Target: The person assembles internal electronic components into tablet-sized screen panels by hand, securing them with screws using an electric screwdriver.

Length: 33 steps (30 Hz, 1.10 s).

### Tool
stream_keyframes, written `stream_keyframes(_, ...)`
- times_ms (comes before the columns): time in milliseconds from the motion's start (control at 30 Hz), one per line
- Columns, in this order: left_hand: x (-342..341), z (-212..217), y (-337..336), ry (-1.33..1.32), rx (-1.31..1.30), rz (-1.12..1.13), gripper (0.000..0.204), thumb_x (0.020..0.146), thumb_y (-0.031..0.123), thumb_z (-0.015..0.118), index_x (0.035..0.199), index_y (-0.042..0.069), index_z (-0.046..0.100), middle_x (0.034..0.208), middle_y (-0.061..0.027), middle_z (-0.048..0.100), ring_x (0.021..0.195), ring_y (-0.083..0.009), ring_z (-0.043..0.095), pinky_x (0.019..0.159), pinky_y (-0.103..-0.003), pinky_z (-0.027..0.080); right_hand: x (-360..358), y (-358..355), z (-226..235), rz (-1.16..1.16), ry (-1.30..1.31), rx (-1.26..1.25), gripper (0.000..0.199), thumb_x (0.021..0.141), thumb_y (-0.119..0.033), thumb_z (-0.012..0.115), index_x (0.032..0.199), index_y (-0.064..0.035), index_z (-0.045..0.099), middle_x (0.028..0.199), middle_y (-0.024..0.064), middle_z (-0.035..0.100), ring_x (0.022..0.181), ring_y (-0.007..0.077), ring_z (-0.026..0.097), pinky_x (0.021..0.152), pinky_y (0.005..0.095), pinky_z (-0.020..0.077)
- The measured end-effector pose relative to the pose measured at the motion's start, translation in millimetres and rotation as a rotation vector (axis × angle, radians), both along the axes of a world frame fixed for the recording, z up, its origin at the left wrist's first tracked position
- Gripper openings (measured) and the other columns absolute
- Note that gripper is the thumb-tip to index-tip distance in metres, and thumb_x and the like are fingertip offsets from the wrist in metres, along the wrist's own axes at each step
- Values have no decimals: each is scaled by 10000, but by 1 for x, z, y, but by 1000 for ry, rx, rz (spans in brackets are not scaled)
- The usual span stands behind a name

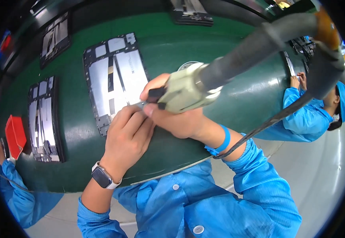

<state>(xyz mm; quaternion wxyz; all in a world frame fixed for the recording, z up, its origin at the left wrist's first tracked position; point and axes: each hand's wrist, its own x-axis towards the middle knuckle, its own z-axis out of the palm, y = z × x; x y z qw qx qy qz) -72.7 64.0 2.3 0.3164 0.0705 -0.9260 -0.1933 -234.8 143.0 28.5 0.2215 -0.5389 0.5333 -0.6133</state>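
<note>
My left hand (129, 129) is closed, its fingertips pinched together at a small silvery-grey piece (141, 104) too small to make out fully. My right hand (176, 121) meets it there, thumb and forefinger closed about the same spot. A pale green tool head (184, 89) with black parts covers much of the right hand, so whether that hand touches the head is hidden. Just beyond my fingers lies an opened tablet (119, 73), its silver inner plate and dark flex strips facing up. My left wrist wears a watch, my right a blue strap.
A thick grey hose (251, 49) and dark cable cross the right side. More opened tablets lie on the green table (236, 119): one at left (43, 119), others farther back. A red bin (15, 136) stands far left. Co-workers in blue sit on both sides.
</note>
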Motion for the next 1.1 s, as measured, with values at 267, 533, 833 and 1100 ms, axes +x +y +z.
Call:
stream_keyframes(267, 3, -7, 1, 3, -37, 25, 189, 762, 13, 772, 938, -30, 717, 986, -95, 664, 940, -284, 638, 791, -405, 542, -25, -11, 30, -150, -430, -46, 265, 820, -16, 736, 1074, 28, 678, 772, 55, 668, 593, 96, 595, 546, 239, 480)
stream_keyframes(533, -1, -5, 1, 27, -26, 6, 182, 759, 3, 775, 928, -32, 716, 985, -103, 675, 926, -282, 648, 771, -395, 548, -103, -31, 9, -386, -350, -147, 141, 806, -21, 679, 933, 39, 695, 693, 9, 609, 530, 73, 530, 488, 235, 398)
stream_keyframes(833, 1, -5, 0, 26, 31, 5, 210, 726, -52, 789, 921, -36, 713, 993, -120, 689, 934, -317, 653, 772, -396, 555, -105, -33, 1, -365, -349, -86, 125, 793, -14, 670, 904, 42, 688, 669, 13, 598, 523, 79, 529, 483, 240, 395)
stream_keyframes(1100, 1, -2, -1, 32, 76, -7, 208, 721, -57, 788, 915, -39, 714, 987, -124, 690, 922, -315, 652, 763, -392, 556, -104, -32, 2, -370, -355, -101, 119, 792, -5, 665, 899, 47, 678, 669, 19, 595, 519, 82, 525, 480, 245, 393)
